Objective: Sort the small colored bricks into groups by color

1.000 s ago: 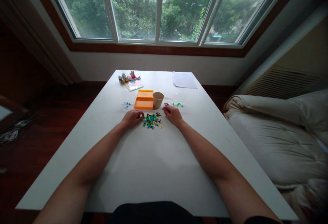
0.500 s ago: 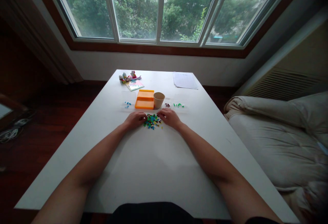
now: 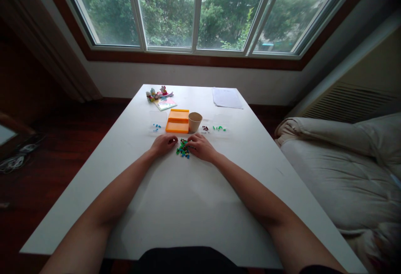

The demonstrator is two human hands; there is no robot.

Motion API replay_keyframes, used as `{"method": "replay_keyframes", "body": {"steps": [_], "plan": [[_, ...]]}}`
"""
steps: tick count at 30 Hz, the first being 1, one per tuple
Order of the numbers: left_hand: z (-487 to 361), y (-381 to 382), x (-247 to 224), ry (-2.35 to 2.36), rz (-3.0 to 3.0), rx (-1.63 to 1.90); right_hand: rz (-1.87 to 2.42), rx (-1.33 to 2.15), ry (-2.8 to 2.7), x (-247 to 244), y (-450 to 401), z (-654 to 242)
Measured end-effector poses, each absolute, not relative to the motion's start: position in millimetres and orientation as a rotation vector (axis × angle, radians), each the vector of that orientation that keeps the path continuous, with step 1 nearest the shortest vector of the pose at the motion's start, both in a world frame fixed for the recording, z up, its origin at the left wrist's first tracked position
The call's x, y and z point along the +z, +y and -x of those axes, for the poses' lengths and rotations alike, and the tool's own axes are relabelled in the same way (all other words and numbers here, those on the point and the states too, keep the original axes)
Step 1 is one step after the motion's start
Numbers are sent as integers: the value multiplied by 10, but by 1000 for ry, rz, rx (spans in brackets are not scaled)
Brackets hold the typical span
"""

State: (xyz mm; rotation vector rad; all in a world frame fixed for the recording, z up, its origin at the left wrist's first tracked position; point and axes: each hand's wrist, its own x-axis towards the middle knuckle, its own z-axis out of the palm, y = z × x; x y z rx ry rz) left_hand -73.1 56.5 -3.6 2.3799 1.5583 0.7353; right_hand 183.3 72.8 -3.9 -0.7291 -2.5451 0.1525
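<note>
A pile of small green, blue, yellow and dark pieces lies on the white table between my hands. Just left of it rests my left hand, its fingers curled together; whatever they hold is too small to see. My right hand reaches over the right side of the pile, fingers bent down onto the pieces and partly covering them. Beyond the hands are an orange tray and a tan cup beside it.
Clear trays hold blue pieces on the left, and dark red pieces and green pieces on the right. Small figures, a colourful card and white papers lie at the table's far end.
My right hand has moved left and now covers the right part of the pile. My left hand has shifted slightly left, away from the pieces.
</note>
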Motion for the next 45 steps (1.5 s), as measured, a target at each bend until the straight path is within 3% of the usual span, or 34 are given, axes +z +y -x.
{"method": "replay_keyframes", "body": {"steps": [36, 45], "plan": [[757, 567, -41, 1512, -2396, 719, 657, 253, -2553, -51, 771, -1860], [728, 557, -22, 1527, -2398, 711, 893, 321, -2060, -96, 976, -2102]]}}
